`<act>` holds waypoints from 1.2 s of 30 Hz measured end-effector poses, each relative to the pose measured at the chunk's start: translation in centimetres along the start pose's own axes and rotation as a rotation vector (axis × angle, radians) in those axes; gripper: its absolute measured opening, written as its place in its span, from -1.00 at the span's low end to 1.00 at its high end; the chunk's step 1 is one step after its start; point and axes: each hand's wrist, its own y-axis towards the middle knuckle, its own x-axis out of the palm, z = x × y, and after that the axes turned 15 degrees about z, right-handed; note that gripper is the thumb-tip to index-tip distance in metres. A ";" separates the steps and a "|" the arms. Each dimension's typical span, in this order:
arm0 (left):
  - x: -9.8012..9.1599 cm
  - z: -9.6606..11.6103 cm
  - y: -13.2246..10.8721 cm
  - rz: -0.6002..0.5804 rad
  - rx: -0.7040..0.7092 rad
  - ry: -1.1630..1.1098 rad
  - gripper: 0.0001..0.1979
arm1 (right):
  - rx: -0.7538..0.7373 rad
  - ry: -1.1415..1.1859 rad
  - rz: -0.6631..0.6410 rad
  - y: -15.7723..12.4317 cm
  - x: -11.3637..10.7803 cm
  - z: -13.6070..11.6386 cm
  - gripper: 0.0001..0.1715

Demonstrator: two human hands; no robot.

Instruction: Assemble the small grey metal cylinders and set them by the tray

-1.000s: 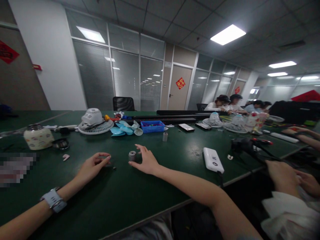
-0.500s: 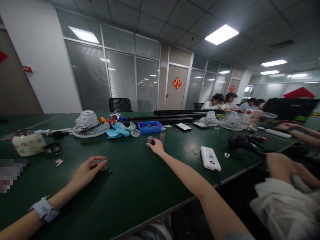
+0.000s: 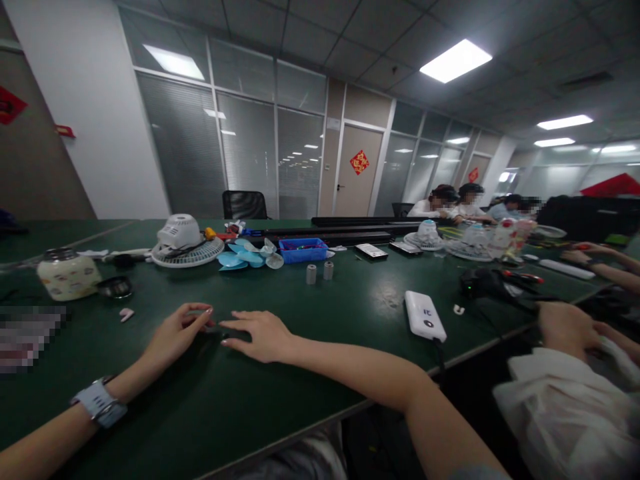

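Head view: right hand (image 3: 265,335) spread, empty; left hand (image 3: 176,335) half-curled, contents unclear; 2 cylinders (image 3: 311,275) stand beyond.

On the table (image 3: 350,310), two cylinders (image 3: 311,275) stand side by side on the near side of the basket (image 3: 304,255), with fan blades (image 3: 245,257) left of it, a fan housing (image 3: 180,232) farther left, and a power bank (image 3: 425,316) nearer, to the right.

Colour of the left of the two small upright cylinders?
Left small upright cylinder: metallic grey, clearest in the head view.
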 end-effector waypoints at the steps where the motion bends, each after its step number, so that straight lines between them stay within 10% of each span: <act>1: 0.0 0.1 -0.1 0.001 0.007 0.000 -0.42 | -0.050 0.020 -0.050 0.1 0.4 -0.7 -0.53; 13: 0.1 0.1 -0.3 -0.011 0.030 -0.057 -0.39 | 0.023 0.098 0.090 0.7 1.0 0.3 -0.78; 25: 0.0 -0.1 -0.4 -0.057 0.034 -0.090 -0.39 | 0.553 -0.273 0.677 -0.1 -6.1 16.4 -0.66; 36: 0.3 -0.5 -0.2 -0.071 0.053 -0.075 -0.43 | 0.524 -0.253 0.647 0.1 -5.1 18.0 -0.67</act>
